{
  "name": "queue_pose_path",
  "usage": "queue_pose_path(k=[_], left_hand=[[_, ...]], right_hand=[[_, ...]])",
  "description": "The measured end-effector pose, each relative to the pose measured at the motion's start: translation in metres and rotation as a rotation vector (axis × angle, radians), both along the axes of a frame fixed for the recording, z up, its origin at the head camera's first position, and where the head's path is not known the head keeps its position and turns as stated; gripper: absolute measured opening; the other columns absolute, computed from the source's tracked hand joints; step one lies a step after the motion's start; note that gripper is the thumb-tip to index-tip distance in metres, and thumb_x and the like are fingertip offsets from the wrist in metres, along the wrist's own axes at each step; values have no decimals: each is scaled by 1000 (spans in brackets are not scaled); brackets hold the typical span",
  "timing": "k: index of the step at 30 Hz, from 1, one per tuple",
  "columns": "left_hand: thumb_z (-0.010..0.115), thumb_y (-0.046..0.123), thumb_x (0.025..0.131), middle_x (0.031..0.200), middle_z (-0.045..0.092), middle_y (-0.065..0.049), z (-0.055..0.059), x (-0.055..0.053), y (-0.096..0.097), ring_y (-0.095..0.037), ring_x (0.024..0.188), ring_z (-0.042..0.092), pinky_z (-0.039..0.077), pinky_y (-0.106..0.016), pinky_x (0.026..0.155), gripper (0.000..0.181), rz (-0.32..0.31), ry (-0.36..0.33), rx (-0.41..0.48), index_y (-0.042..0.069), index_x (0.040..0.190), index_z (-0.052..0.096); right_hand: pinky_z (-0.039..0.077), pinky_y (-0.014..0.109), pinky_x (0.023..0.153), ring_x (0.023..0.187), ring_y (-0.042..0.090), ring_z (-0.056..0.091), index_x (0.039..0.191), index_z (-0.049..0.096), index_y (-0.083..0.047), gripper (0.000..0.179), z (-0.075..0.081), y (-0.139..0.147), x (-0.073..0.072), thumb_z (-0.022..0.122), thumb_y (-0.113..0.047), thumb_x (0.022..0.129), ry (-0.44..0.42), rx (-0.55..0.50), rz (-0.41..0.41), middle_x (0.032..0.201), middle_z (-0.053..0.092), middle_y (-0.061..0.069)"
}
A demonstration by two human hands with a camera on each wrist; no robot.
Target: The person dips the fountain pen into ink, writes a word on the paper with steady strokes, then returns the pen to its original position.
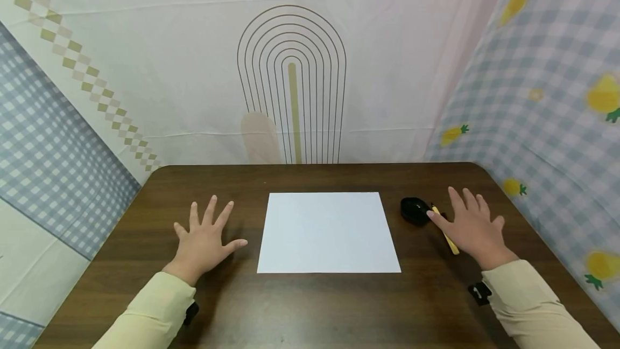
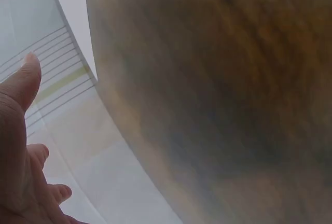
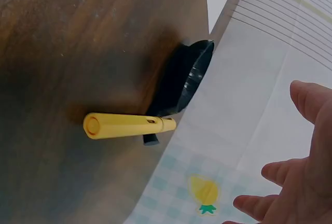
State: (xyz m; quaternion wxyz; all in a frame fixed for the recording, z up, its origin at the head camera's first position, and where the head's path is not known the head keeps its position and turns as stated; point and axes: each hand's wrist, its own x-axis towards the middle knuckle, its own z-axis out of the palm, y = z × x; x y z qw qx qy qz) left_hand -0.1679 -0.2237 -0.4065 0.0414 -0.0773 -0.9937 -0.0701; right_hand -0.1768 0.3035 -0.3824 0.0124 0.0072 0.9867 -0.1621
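A white sheet of paper (image 1: 329,233) lies flat on the brown table (image 1: 319,311), between the two hands. To its left my left hand (image 1: 202,245) hovers with fingers spread, holding nothing; its thumb points toward the paper. My right hand (image 1: 472,230) is spread at the right side, also with nothing in its grasp. Near its thumb are a round, black, glossy dish-like thing (image 1: 414,211) and a yellow pen-like stick (image 1: 446,230) with a dark tip. The right wrist view shows the yellow stick (image 3: 124,125) lying across a black part that looks like a handle.
A pale cloth (image 1: 194,69) with printed arches hangs behind the table's far edge. Blue-checked cloth (image 1: 547,101) with yellow fruit prints rises along the right side, and more checked cloth (image 1: 53,139) hangs at the left.
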Motion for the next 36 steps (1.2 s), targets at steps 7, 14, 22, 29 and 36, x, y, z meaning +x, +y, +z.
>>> queue_pose_path(k=[7, 14, 22, 29, 36], left_hand=[[62, 64, 83, 159, 13, -21, -6, 1, 5, -60, 138, 8, 12, -85, 89, 91, -28, -8, 1, 20, 154, 26], [64, 62, 82, 159, 14, -19, -7, 1, 11, -59, 139, 7, 13, -84, 91, 90, -53, -16, 14, 20, 154, 28], [65, 64, 80, 159, 14, -18, -11, 0, 15, -57, 139, 8, 16, -84, 91, 93, -85, -41, 10, 21, 154, 28], [67, 61, 80, 160, 15, -17, -14, -2, 18, -56, 140, 10, 18, -83, 91, 92, -109, -75, 25, 21, 154, 29], [71, 56, 80, 159, 17, -16, -15, -4, 21, -54, 140, 13, 20, -82, 91, 91, -176, -101, 80, 20, 153, 30]], right_hand=[[7, 84, 87, 136, 60, 2, 155, 3, -3, 97, -5, 1, 1, 36, -69, 93, -34, -30, 8, 152, 4, 37], [11, 83, 87, 133, 61, 8, 154, 6, 1, 99, -10, 1, 0, 40, -68, 92, -46, -52, -3, 150, 8, 39], [20, 81, 87, 129, 62, 16, 152, 7, 5, 102, -17, 4, -2, 43, -68, 91, -70, -70, -10, 148, 14, 41], [32, 73, 90, 126, 63, 24, 150, 7, 11, 102, -25, 8, -5, 49, -62, 93, -85, -93, 2, 144, 18, 44], [31, 71, 94, 126, 62, 25, 148, 11, 14, 98, -30, 13, -10, 52, -56, 94, -103, -132, 5, 143, 20, 45]])
